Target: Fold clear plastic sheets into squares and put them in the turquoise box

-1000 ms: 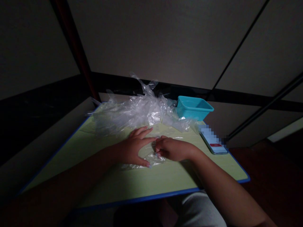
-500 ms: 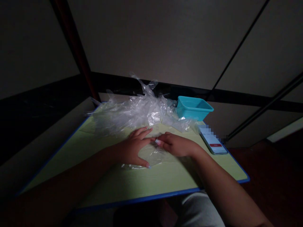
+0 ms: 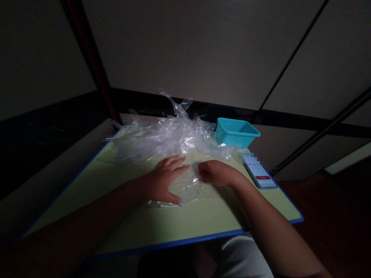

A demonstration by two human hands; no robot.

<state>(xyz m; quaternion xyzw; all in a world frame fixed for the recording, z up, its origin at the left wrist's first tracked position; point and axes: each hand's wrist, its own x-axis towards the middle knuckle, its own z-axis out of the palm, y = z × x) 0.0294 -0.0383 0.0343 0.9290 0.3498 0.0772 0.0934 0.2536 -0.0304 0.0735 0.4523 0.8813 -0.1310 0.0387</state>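
1. The right hand (image 3: 217, 173) has drawn away to the right since half a second ago. Then its fingertips met the left forefinger; now a gap of bare film shows between the two hands.
2. The left hand (image 3: 164, 181) has not shifted. It lies open and flat, fingers spread, palm down on the left part of a plastic sheet (image 3: 187, 191).
3. The right hand is curled shut. Its fingertips are tucked under and pinch the right edge of the sheet, though the dim light hides the exact hold.
4. The plastic sheet lies on the green table (image 3: 203, 220) at its middle. It stretches between the hands: pinned under the left, lifted slightly at the right, with its near edge just beyond the left thumb.
5. A heap of crumpled clear plastic (image 3: 162, 141) fills the far side of the table, just beyond both hands.
6. A teal tub (image 3: 236, 133) stands at the far right corner, touching the heap.
7. A phone (image 3: 259, 170) lies with its screen lit near the table's right edge, just to the right of the right wrist.
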